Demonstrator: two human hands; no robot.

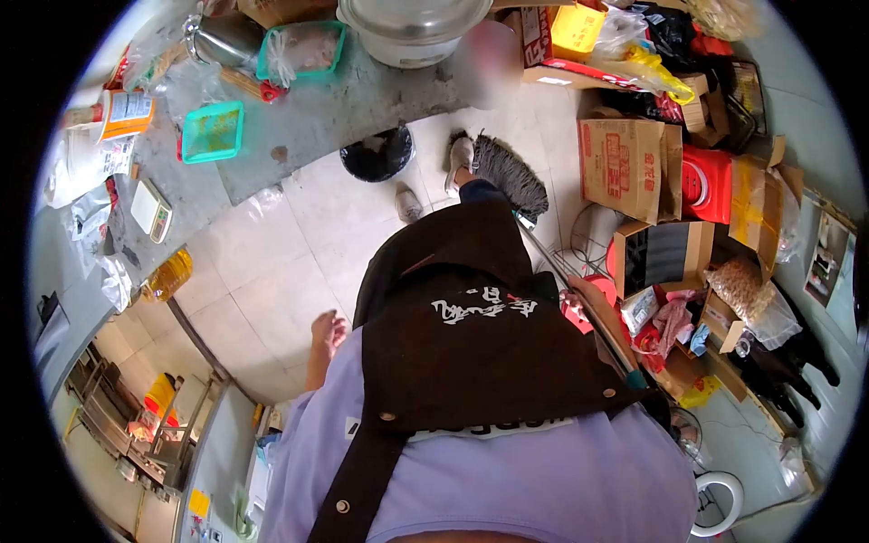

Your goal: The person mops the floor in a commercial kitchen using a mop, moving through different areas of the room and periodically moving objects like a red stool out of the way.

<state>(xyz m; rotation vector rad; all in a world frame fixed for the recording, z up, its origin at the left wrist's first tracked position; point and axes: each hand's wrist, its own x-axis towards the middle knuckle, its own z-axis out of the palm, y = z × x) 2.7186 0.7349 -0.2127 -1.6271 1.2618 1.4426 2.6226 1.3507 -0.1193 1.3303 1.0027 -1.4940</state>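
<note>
My right hand is closed round the metal pole of a mop, at the right side of the dark apron. The mop's grey stringy head rests on the tiled floor beside my shoe. To the left of the apron, my left hand hangs over the floor with its fingers loosely apart and nothing in them. A black-lined bin stands on the floor ahead, by the table's edge.
A grey table holds a green tray, a scale and a large pot. Cardboard boxes and bags line the right side. An oil bottle stands at the left.
</note>
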